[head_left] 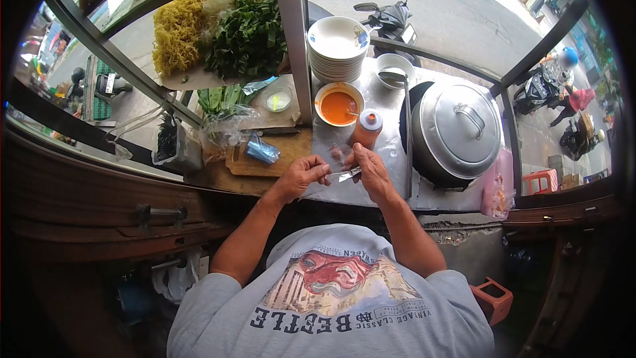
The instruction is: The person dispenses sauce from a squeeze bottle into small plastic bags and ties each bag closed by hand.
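Over the front edge of the metal counter, my left hand (303, 178) and my right hand (372, 171) face each other. Both have their fingers pinched on a small, shiny, clear plastic piece (344, 176) stretched between them. Its exact kind is hard to make out. Just beyond my right hand stands an orange sauce bottle (367, 130), with a bowl of red-orange sauce (338, 107) behind it. A wooden cutting board (271, 159) with a blue plastic packet (262, 150) on it lies to the left of my left hand.
A large lidded pot (457, 129) stands at the right. Stacked bowls (338, 43) and a bowl with a ladle (395, 71) are at the back. Yellow noodles (182, 30) and chopped greens (245, 36) fill the upper left shelf. A frame post (292, 33) rises beside them.
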Motion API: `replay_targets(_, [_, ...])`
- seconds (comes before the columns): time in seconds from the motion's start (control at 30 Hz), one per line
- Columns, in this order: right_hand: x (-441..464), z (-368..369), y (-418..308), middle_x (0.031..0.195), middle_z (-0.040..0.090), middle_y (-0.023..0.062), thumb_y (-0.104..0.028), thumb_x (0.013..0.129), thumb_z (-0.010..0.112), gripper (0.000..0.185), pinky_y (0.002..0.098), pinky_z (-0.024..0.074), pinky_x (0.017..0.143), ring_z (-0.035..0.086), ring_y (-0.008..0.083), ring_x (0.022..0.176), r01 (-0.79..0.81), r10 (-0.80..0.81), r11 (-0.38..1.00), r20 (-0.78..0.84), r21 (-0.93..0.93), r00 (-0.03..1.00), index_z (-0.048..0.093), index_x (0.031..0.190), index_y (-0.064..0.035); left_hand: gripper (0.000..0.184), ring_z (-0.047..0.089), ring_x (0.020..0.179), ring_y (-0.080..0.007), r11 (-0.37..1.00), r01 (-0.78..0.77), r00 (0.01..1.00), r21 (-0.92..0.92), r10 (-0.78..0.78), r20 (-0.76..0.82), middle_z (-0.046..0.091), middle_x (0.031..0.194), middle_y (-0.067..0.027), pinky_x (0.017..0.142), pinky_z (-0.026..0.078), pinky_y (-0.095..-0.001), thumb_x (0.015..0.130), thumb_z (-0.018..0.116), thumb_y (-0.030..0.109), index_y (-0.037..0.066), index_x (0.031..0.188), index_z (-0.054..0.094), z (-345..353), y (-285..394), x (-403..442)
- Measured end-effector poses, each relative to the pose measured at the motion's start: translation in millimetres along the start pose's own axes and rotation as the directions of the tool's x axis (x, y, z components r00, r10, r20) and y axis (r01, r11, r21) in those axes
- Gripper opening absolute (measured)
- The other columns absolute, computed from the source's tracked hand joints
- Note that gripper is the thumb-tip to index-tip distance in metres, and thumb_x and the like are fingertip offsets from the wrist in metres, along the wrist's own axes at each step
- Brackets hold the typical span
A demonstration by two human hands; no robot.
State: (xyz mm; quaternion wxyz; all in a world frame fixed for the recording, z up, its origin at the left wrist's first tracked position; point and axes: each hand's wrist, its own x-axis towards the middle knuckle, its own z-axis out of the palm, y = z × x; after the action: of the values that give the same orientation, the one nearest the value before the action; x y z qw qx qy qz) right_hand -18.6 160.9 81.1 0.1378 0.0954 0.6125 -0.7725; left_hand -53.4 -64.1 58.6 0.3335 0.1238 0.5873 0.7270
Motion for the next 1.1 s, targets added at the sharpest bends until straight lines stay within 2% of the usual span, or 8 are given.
replay_targets(0.07, [-1.9, -0.5, -8.2, 0.087, 0.066, 0.0031, -0.038, 0.107, 0.055, 0.035, 0.0234, 0.0439, 0.06, 0.056, 0.0077, 0.074, -0.051, 0.05, 0.998, 0.017, 0.024, 0.999, 0.064, 0.096, -0.0056, 0.021, 0.061, 0.08, -0.0104, 1.0, 0.023, 1.0, 0.003, -0.023, -0.005, 0.065, 0.085, -0.0031, 0.081, 0.051, -0.0276, 0.103, 0.063, 0.023, 0.003, 0.097, 0.065, -1.9, 0.9, -0.4])
replay_targets(0.27, [11.4, -11.5, 12.8, 0.081, 0.063, 0.0004, -0.037, 0.108, 0.052, 0.036, 0.0236, 0.0437, 0.06, 0.054, 0.0062, 0.07, 0.28, -0.259, 0.931, 0.115, -0.236, 0.959, 0.066, 0.1, -0.0045, 0.021, 0.064, 0.082, -0.0113, 0.996, 0.088, 0.996, -0.015, -0.088, -0.023, 0.065, 0.091, -0.0025, 0.084, 0.052, -0.0273, 0.101, 0.065, 0.023, 0.003, 0.101, 0.065, 3.5, 7.9, -11.6])
replay_targets(0.47, [8.0, -11.6, 0.1, 0.064, 0.046, -0.0074, -0.041, 0.108, 0.052, 0.038, 0.0217, 0.026, 0.049, 0.035, 0.0023, 0.053, 0.171, -0.168, 0.985, -0.169, 0.004, 0.971, 0.061, 0.085, -0.0118, 0.02, 0.064, 0.088, -0.0095, 0.983, 0.154, 0.981, -0.098, -0.164, -0.103, 0.065, 0.094, -0.0018, 0.086, 0.051, -0.0254, 0.101, 0.066, 0.025, 0.005, 0.105, 0.065, -17.2, 1.7, -25.8])
replay_targets(0.53, [8.0, -14.5, -0.3, 0.063, 0.044, -0.008, -0.042, 0.108, 0.051, 0.039, 0.0219, 0.0237, 0.047, 0.033, 0.002, 0.051, 0.212, -0.205, 0.977, -0.152, 0.035, 0.967, 0.059, 0.083, -0.0126, 0.021, 0.063, 0.089, -0.0079, 0.978, 0.149, 0.978, -0.148, -0.168, -0.124, 0.065, 0.093, -0.0003, 0.089, 0.052, -0.0248, 0.102, 0.065, 0.026, 0.006, 0.103, 0.064, -17.0, 3.4, -27.1])
replay_targets(0.83, [9.6, -14.3, 3.1, 0.064, 0.045, -0.0098, -0.037, 0.109, 0.052, 0.036, 0.0218, 0.0239, 0.048, 0.033, 0.0012, 0.052, 0.215, -0.214, 0.977, -0.134, -0.008, 0.968, 0.064, 0.087, -0.0097, 0.023, 0.061, 0.088, -0.0105, 0.994, -0.099, 0.982, 0.04, 0.104, -0.157, 0.057, 0.085, 0.0024, 0.092, 0.054, -0.0333, 0.108, 0.052, 0.028, 0.011, 0.094, 0.057, -19.9, -25.7, -15.7])
replay_targets(0.93, [10.4, -14.8, 12.1, 0.064, 0.045, -0.0094, -0.037, 0.109, 0.052, 0.038, 0.0222, 0.0255, 0.049, 0.034, 0.002, 0.053, 0.308, -0.303, 0.951, -0.174, 0.0, 0.937, 0.063, 0.085, -0.0096, 0.024, 0.062, 0.087, -0.0123, 0.956, 0.031, 0.988, -0.292, -0.074, -0.137, 0.057, 0.088, 0.0019, 0.097, 0.054, -0.0387, 0.109, 0.051, 0.029, 0.012, 0.091, 0.056, -6.8, -11.0, -25.7])
replay_targets(1.03, [10.0, -17.0, 12.9, 0.064, 0.045, -0.0088, -0.038, 0.108, 0.052, 0.04, 0.023, 0.027, 0.05, 0.035, 0.0026, 0.054, 0.321, -0.32, 0.947, -0.204, -0.032, 0.925, 0.062, 0.082, -0.01, 0.025, 0.063, 0.088, -0.0142, 0.964, 0.089, 0.989, -0.25, -0.115, -0.092, 0.057, 0.09, 0.0011, 0.1, 0.054, -0.0415, 0.109, 0.05, 0.029, 0.012, 0.092, 0.056, 3.5, -11.0, -29.4])
replay_targets(1.1, [8.6, -17.2, 11.2, 0.063, 0.046, -0.0084, -0.038, 0.108, 0.052, 0.04, 0.0235, 0.028, 0.05, 0.036, 0.0029, 0.054, 0.342, -0.346, 0.938, -0.206, -0.056, 0.915, 0.061, 0.081, -0.0103, 0.026, 0.064, 0.086, -0.0147, 0.961, -0.014, 0.992, -0.275, -0.022, -0.127, 0.057, 0.083, -0.0003, 0.1, 0.054, -0.0411, 0.109, 0.049, 0.027, 0.011, 0.09, 0.056, 0.4, -31.1, -23.0])
